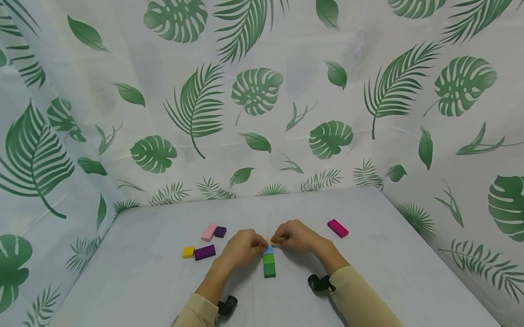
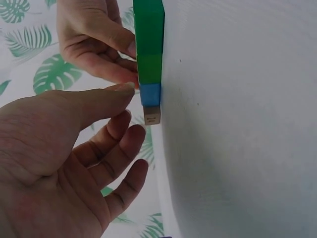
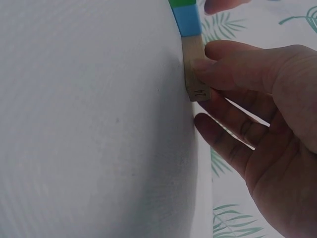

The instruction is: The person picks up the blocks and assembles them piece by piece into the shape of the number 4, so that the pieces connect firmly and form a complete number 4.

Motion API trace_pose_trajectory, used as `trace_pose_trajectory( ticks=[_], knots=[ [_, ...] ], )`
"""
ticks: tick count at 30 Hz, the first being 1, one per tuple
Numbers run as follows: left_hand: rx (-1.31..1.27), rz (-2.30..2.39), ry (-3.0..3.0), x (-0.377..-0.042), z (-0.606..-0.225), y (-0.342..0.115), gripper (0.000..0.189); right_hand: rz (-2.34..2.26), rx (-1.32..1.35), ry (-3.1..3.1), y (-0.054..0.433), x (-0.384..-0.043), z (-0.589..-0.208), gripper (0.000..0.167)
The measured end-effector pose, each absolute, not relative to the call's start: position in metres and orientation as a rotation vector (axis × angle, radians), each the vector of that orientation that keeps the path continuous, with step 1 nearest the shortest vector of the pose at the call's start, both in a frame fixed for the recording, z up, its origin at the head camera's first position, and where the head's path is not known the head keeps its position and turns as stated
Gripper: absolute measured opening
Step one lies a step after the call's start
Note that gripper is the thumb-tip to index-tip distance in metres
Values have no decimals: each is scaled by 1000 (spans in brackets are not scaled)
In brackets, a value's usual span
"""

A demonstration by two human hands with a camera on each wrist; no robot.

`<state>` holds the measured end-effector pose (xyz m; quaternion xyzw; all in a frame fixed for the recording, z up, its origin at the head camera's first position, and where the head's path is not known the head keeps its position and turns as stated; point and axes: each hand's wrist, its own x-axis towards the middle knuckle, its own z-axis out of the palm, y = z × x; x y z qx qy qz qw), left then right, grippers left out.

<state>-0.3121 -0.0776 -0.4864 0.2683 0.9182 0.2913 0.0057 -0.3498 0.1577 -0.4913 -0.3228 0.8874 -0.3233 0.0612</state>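
Note:
A row of small blocks lies on the white table in the head view: a dark green block point(image 1: 269, 270) nearest the person, then a light green block point(image 1: 268, 258), a blue block point(image 1: 268, 249) and a plain wooden block point(image 3: 192, 69) at the far end. My right hand point(image 1: 296, 236) pinches the wooden block between thumb and finger; a written mark shows on its end. On the other side, my left hand point(image 1: 243, 247) has its thumb tip beside the blue block, with the fingers loosely bent. Whether that thumb touches the block is hard to tell.
Left of the hands lie a pink block point(image 1: 209, 232), a dark purple block point(image 1: 220, 232), a purple block point(image 1: 205, 252) and a yellow block point(image 1: 188, 252). To the right lies a magenta block point(image 1: 338, 228). A leaf-patterned cloth point(image 1: 294, 97) hangs behind the table.

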Motion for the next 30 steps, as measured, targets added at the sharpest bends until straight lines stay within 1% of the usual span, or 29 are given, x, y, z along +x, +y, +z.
trace_pose_trajectory(
  ticks=[6,13,20,30],
  knots=[
    [733,969,2881,-313,-480,-85,14,-963,-977,2696,158,-351,-492,26],
    [574,1082,2875,-317,-469,-105,19,-950,-969,2698,159,-350,-492,26],
    [531,1175,2914,-320,-464,-127,17,-951,-934,2702,157,-349,-490,24],
    [501,1203,2934,-324,-463,-141,18,-962,-927,2690,157,-348,-491,23]
  ],
)
